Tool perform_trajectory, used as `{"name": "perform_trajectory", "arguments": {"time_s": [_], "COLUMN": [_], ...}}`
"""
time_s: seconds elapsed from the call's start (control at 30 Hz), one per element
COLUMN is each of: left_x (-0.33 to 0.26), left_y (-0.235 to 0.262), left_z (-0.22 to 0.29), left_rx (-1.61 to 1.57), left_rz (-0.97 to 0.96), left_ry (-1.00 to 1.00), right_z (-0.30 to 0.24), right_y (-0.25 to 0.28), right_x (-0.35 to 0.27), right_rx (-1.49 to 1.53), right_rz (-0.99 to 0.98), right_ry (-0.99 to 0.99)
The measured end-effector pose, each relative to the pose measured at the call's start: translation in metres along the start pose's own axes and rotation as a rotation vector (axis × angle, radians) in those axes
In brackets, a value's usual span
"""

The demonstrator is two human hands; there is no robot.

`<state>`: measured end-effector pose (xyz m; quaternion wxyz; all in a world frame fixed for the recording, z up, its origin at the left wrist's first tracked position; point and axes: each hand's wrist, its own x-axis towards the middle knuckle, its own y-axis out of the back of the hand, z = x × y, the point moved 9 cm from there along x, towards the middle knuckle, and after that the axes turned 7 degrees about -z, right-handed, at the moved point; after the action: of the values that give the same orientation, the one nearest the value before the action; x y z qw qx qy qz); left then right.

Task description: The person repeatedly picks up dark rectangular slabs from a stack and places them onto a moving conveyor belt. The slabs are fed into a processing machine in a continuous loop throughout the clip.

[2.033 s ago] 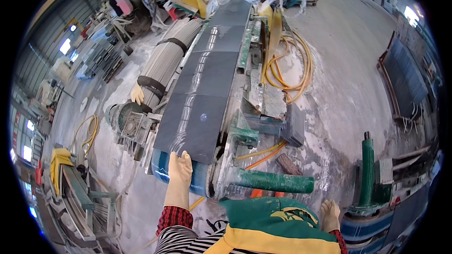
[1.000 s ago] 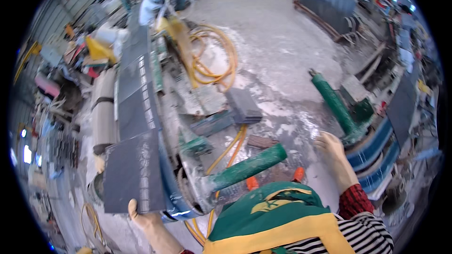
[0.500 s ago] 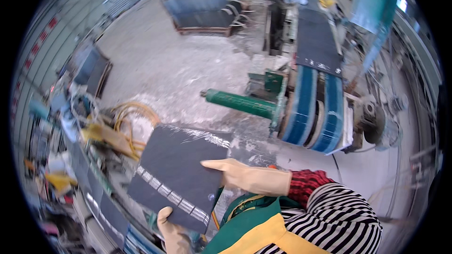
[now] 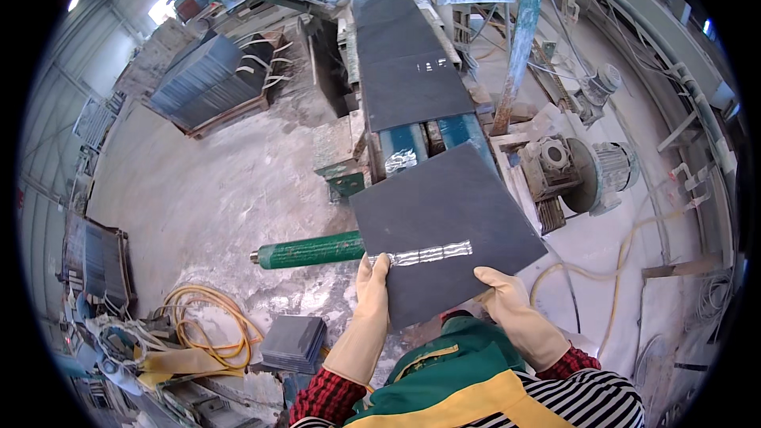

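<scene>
Your gloved left hand and right hand clamped on dark slate tile, near edge, above blue conveyor, green roller alongside.

Left hand & right hand: both in cream-yellow rubber work gloves w/ long cuffs running well up the forearms, surface smooth, slightly grubby. Left sleeve: red-and-black checked cloth showing below the glove cuff. Right sleeve: same red check at the wrist, then black-and-white horizontal stripes over the upper arm. Chest: dark green apron or bib w/ a wide yellow band across it & a small stitched pocket edge.
</scene>
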<state>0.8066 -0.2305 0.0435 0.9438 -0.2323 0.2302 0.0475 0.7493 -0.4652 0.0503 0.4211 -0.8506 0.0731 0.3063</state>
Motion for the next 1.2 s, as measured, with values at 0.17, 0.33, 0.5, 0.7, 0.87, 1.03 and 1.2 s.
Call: {"name": "perform_trajectory", "arguments": {"time_s": [0.17,0.33,0.5,0.7,0.87,1.03,1.2], "left_x": [0.063,0.102,0.123,0.08,0.1,0.13,0.141], "left_y": [-0.03,-0.018,-0.024,-0.008,0.002,0.005,-0.009], "left_z": [-0.006,-0.016,0.01,-0.014,-0.024,-0.016,0.004], "left_rx": [0.077,0.066,0.116,0.15,0.265,0.273,0.296], "left_rz": [-0.073,-0.084,-0.021,0.072,0.06,0.049,0.05], "left_ry": [0.026,0.053,0.173,0.273,0.183,0.1,0.027], "right_z": [-0.025,-0.019,-0.007,-0.003,0.002,0.001,-0.007], "right_y": [0.012,0.039,0.029,0.036,0.035,0.028,0.022], "right_x": [0.034,0.075,0.11,0.14,0.155,0.176,0.19], "right_rx": [0.068,-0.232,0.206,0.398,0.44,0.435,0.387], "right_rz": [0.025,0.038,0.164,0.2,0.169,0.16,0.169], "right_ry": [0.087,0.145,0.104,0.116,0.111,0.094,0.104]}}
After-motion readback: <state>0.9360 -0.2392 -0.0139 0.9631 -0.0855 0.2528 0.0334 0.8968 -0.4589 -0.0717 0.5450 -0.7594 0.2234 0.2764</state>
